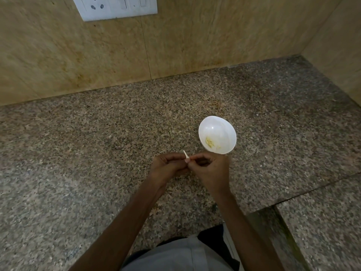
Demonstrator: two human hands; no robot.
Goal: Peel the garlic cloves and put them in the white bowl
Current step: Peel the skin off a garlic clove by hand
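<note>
Two hands meet just below the white bowl (pixel 214 125), on its near side. I read the left hand (pixel 166 167) and the right hand (pixel 212 171) with fingers curled, their tips pinching one garlic clove (pixel 187 160) between them. A white skin strip (pixel 185 153) sticks up from the clove, left of the bowl. Yellowish peeled pieces (pixel 209 142) lie inside the bowl.

garlic clove (pixel 186 154), perhaps, mostly behind fingertips (pixel 195 158)

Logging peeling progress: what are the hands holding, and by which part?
Left hand and right hand pinch a small whitish garlic piece by its lower end; only its thin white tip shows.
</note>
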